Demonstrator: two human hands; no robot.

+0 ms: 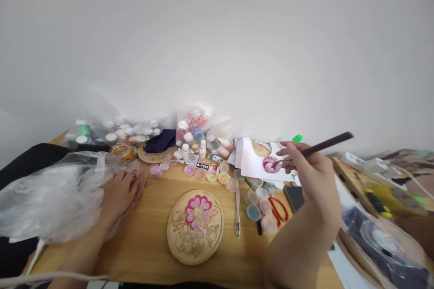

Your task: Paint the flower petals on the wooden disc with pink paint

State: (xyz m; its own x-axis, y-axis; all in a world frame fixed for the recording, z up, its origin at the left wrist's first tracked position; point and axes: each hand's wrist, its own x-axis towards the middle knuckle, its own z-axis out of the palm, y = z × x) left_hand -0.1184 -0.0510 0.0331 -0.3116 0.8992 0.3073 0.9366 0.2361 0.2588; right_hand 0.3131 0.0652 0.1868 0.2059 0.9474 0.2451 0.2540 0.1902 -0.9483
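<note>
A round wooden disc [195, 226] with an engraved flower pattern lies in front of me; its top flower is filled in pink. My right hand [310, 169] is closed on a dark-handled brush [325, 144], whose tip rests in a small cup of dark pink paint [271, 164] on a white sheet [252, 162]. My left hand [119, 194] lies flat on the wooden table [142, 244], fingers stretched out, beside a crumpled clear plastic bag [50, 198].
Small open pots of coloured paint [261, 207], red-handled scissors [280, 207] and a pen [238, 216] lie right of the disc. Bottles and bags of supplies [193, 137] line the wall. A glue tube [203, 165], another wooden plate [152, 156] and cluttered items at right.
</note>
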